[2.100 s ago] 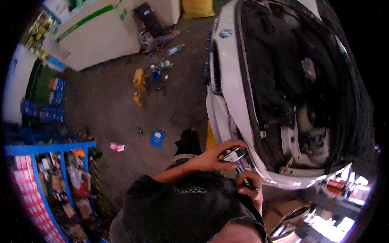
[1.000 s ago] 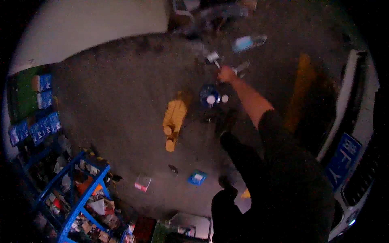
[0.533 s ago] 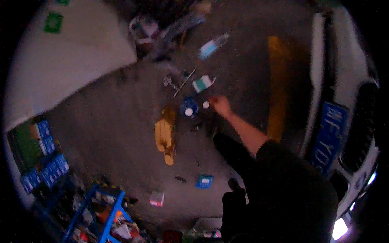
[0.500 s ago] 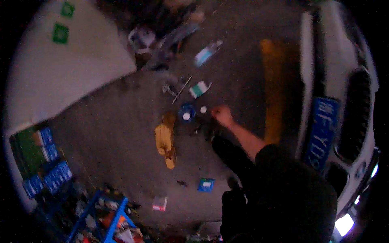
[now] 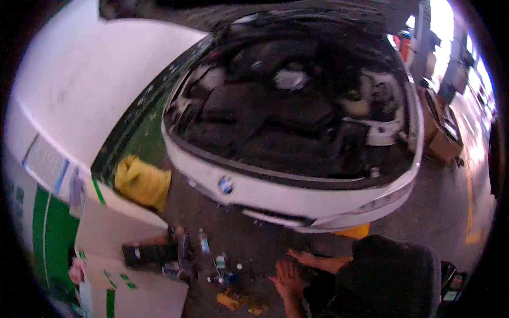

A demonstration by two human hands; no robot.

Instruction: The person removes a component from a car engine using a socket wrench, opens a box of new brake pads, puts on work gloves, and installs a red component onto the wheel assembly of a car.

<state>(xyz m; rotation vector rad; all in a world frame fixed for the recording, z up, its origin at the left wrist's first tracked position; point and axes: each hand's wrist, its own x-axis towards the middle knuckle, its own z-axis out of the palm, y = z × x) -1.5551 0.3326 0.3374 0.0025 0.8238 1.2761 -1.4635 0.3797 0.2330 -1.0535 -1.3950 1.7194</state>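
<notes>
My left hand (image 5: pixel 286 274) is low in the view, fingers stretched out and open, holding nothing visible. Just above it, my right hand (image 5: pixel 302 257) reaches across from the right, also with open fingers and nothing seen in it. Beside them, on the dark floor, lie small items: a clear bottle (image 5: pixel 204 241), a white cap (image 5: pixel 239 266), a blue container (image 5: pixel 229 279) and yellow jugs (image 5: pixel 228 301). Above my hands stands a white car (image 5: pixel 275 197) with a round front badge, its bonnet raised over a dark engine bay (image 5: pixel 275 132).
A yellow sack (image 5: pixel 142 181) lies left of the car's front. Pale boards (image 5: pixel 114 214) with green tape stand at the lower left, by a dark bundle (image 5: pixel 148 256). A cardboard box (image 5: pixel 442 143) is beside the car's right side; a yellow floor line (image 5: pixel 469 206) runs there.
Since half a second ago the view has swung up from the floor to the car's engine bay. My left hand now shows beside my right, which was stretched toward the floor items.
</notes>
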